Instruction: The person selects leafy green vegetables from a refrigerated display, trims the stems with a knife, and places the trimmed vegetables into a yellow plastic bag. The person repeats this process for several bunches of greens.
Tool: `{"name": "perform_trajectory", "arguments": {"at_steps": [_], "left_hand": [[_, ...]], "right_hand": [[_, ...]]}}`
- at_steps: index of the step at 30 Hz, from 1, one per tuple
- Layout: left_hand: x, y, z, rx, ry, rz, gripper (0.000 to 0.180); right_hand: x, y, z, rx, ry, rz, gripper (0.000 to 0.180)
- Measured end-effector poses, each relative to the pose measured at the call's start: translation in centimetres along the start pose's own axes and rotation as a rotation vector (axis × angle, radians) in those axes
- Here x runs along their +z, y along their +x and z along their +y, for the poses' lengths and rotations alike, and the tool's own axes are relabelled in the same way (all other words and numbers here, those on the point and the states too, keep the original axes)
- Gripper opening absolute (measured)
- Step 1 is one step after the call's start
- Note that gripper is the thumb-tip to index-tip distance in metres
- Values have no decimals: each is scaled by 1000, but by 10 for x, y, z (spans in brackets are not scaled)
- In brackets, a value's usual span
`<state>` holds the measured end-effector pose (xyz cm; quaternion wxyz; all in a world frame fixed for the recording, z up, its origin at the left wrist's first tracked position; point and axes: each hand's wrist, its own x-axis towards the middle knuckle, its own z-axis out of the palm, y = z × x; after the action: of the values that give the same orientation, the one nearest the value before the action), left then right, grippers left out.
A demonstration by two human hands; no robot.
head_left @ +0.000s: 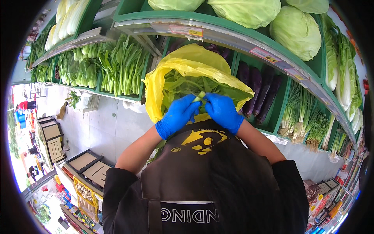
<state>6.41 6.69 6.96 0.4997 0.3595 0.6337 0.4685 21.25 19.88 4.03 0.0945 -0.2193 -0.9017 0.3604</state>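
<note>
- Clearly both blue-gloved hands meet over the mouth of a yellow plastic bag (171, 74) stuffed with leafy greens (183, 84); the left hand (177, 115) and the right hand (223, 111) are each closed in a pinch on a pale green stalk end (200, 96) that sits between their fingertips, at the front of the bag's opening.
- The stalk looks light, crisp and watery: it would likely snap if bent hard, and the wet cut face may be slick against the gloves, so a hold low on the firm stem seems safer than one on the blades.
- The leaves behind it look soft, thin and easy to bruise or tear; the bunch probably wants lifting from its base, not by loose tips.
- The bag is flimsy film, its rim folded back and slumped, so it gives no firm wall to push against.
- Edges: the bag rests against the green shelf rail (218, 33), with dark purple eggplants (259, 87) just beside it on the right and bunched green stalks (122, 66) well off to the left.
- An upper shelf of cabbages (296, 31) overhangs, so room straight up looks tight.
- Open room lies toward the person's body and down to the left, over the pale tiled floor (105, 128).
</note>
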Motion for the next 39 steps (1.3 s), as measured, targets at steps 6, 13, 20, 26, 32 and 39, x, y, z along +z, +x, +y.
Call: {"name": "perform_trajectory", "arguments": {"at_steps": [6, 13, 20, 26, 32, 39], "left_hand": [[-16, 16, -3, 179, 287, 50, 25], [-17, 17, -6, -27, -211, 141, 21], [-8, 40, -12, 201, 418, 211, 19], [-43, 1, 33, 109, 604, 307, 26], [-75, -49, 35, 194, 615, 351, 29], [-55, -61, 44, 325, 817, 346, 29]], "right_hand": [[9, -19, 64, 166, -63, 8, 20], [-18, 22, -6, 403, 946, -207, 36], [31, 37, 33, 305, 674, -202, 33], [100, 66, 66, -118, 642, -644, 39], [111, 58, 103, 306, 861, -475, 36], [-5, 76, 8, 353, 731, -523, 20]]}}
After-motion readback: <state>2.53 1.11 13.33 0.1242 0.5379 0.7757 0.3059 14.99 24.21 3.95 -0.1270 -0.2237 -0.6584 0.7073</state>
